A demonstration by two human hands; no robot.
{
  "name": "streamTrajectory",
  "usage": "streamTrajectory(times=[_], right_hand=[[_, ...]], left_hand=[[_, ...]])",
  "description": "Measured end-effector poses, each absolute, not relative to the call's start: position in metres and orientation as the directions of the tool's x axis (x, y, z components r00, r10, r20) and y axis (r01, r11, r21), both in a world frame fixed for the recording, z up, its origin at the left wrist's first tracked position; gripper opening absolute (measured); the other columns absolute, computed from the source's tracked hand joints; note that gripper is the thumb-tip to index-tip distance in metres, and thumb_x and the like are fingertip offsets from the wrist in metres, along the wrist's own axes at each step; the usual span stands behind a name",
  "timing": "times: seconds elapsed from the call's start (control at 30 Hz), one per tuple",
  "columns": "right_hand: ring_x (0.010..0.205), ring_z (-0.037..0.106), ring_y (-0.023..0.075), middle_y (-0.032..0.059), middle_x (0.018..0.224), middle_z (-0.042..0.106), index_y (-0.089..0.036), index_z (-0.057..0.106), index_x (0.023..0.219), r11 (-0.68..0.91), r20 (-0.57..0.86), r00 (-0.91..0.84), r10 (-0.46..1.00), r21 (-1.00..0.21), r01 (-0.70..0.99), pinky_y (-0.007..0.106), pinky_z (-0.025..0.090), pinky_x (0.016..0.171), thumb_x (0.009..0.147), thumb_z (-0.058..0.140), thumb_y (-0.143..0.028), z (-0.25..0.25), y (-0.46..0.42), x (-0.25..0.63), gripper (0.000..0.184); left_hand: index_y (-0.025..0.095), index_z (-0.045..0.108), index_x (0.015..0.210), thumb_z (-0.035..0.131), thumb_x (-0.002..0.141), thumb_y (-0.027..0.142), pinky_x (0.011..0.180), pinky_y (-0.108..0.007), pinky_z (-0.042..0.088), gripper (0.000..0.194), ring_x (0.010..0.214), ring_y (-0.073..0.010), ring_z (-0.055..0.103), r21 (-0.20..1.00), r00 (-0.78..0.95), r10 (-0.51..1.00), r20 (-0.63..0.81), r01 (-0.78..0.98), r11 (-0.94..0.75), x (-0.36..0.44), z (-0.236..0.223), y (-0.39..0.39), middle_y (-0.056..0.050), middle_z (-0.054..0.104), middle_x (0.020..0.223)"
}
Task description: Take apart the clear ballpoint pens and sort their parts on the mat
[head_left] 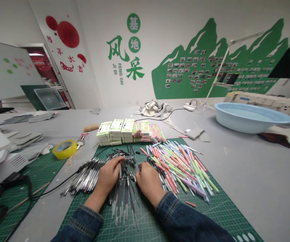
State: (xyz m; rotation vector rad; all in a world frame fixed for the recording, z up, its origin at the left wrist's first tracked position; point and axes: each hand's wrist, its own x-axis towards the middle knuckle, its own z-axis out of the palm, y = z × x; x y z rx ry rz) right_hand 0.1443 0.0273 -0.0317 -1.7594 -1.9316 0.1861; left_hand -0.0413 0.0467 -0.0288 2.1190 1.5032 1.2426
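- With the left hand [108, 177], apparently pinching a slim tube [120, 170], fingertips nearly closed.
- With the right hand [148, 179], curling fingers inward; cannot tell how tightly, or on what.
- Between and below, on the desk's [243, 174] green mat [145, 228]: thin refills [126, 198].
- Judged mid-handling; calling for light, precise fingertip control.

Refills [124, 198] between hands, boxes [128, 130] behind

Glossy clear plastic refills [121, 201] between the two hands, shiny plastic pens [185, 164] beyond the right hand's grip, smooth card boxes [116, 126] ahead of both grips, glossy yellow tape [64, 149] beyond the left, rough denim sleeves [84, 220] behind the hands
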Motion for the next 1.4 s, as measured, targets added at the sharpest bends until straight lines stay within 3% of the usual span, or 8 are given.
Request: streamTrajectory(times=[0.1, 0.2, 0.33, 0.47, 0.73, 1.0, 1.27, 1.4], right_hand=[[0.069, 0.056, 0.016, 0.0038, 0.076, 0.06, -0.018, 0.054, 0.075, 0.224, 0.297, -0.056, 0.953, -0.57, 0.791, 0.026, 0.034, 0.06, 0.078, 0.051, -0.017, -0.03, 0.027, 0.152, 0.004], [0.062, 0.052, 0.0121, -0.0014, 0.069, 0.056, -0.019, 0.052, 0.074, 0.289, 0.265, -0.133, 0.955, -0.727, 0.623, 0.022, 0.033, 0.057, 0.074, 0.054, -0.016, -0.028, 0.024, 0.158, 0.004], [0.056, 0.047, 0.0092, -0.0049, 0.067, 0.054, -0.02, 0.053, 0.081, 0.307, 0.221, -0.253, 0.942, -0.872, 0.38, 0.02, 0.033, 0.052, 0.072, 0.052, -0.012, -0.026, 0.018, 0.16, 0.012], [0.056, 0.047, 0.0093, -0.0047, 0.071, 0.059, -0.021, 0.056, 0.1, 0.282, 0.188, -0.341, 0.921, -0.926, 0.252, 0.02, 0.035, 0.053, 0.074, 0.051, -0.013, -0.025, 0.012, 0.159, 0.027], [0.058, 0.048, 0.0104, -0.0047, 0.066, 0.057, -0.02, 0.059, 0.097, 0.216, 0.146, -0.338, 0.93, -0.96, 0.177, 0.021, 0.034, 0.054, 0.076, 0.052, -0.014, -0.029, 0.008, 0.155, 0.023], [0.057, 0.049, 0.0111, -0.0054, 0.059, 0.055, -0.02, 0.06, 0.088, 0.181, 0.13, -0.342, 0.931, -0.976, 0.122, 0.022, 0.037, 0.057, 0.08, 0.052, -0.017, -0.028, 0.006, 0.153, 0.012], [0.058, 0.052, 0.0121, -0.0056, 0.057, 0.053, -0.02, 0.059, 0.083, 0.169, 0.131, -0.372, 0.919, -0.983, 0.071, 0.023, 0.039, 0.062, 0.084, 0.052, -0.025, -0.027, 0.005, 0.153, 0.008], [0.057, 0.051, 0.012, -0.006, 0.056, 0.053, -0.02, 0.06, 0.085, 0.167, 0.133, -0.365, 0.922, -0.984, 0.064, 0.023, 0.039, 0.062, 0.084, 0.053, -0.025, -0.028, 0.004, 0.153, 0.008]], left_hand=[[0.022, 0.063, 0.114, 0.041, 0.088, 0.029, 0.072, -0.029, 0.048, 0.035, 0.079, -0.0177, 0.064, 0.852, -0.039, 0.928, 0.371, 0.412, -0.323, -0.041, -0.021, 0.046, -0.005, 0.069, 0.105], [0.018, 0.064, 0.112, 0.047, 0.085, 0.035, 0.056, -0.025, 0.044, 0.036, 0.067, -0.0156, 0.059, 0.961, -0.141, 0.958, 0.25, 0.155, -0.228, -0.041, -0.014, 0.046, -0.008, 0.07, 0.102], [0.017, 0.066, 0.099, 0.066, 0.073, 0.031, 0.053, -0.02, 0.039, 0.03, 0.064, -0.0117, 0.055, 0.975, -0.228, 0.961, 0.157, -0.118, -0.187, -0.043, -0.013, 0.046, -0.006, 0.07, 0.089], [0.015, 0.065, 0.096, 0.064, 0.076, 0.031, 0.054, -0.02, 0.042, 0.025, 0.065, -0.0111, 0.054, 0.925, -0.189, 0.972, 0.14, -0.325, -0.196, -0.043, -0.01, 0.039, -0.006, 0.068, 0.082], [0.022, 0.052, 0.13, 0.066, 0.072, 0.023, 0.075, -0.024, 0.045, 0.06, 0.097, -0.017, 0.053, 0.926, 0.074, 0.981, 0.18, -0.348, -0.144, -0.038, 0.022, 0.017, -0.009, 0.05, 0.136], [0.017, 0.062, 0.096, 0.067, 0.076, 0.023, 0.047, -0.014, 0.034, 0.022, 0.055, -0.0043, 0.044, 0.947, -0.124, 0.989, 0.081, -0.3, -0.115, -0.042, 0.001, 0.029, -0.005, 0.069, 0.091], [0.035, 0.032, 0.133, 0.067, 0.075, 0.018, 0.042, -0.009, 0.029, 0.07, 0.048, -0.002, 0.042, 0.88, -0.186, 0.978, 0.091, -0.445, -0.166, -0.04, 0.014, 0.025, -0.003, 0.069, 0.086], [0.025, 0.047, 0.124, 0.067, 0.077, 0.018, 0.044, -0.01, 0.033, 0.052, 0.049, -0.0012, 0.042, 0.859, -0.151, 0.986, 0.073, -0.493, -0.139, -0.045, 0.011, 0.027, -0.002, 0.067, 0.082]])
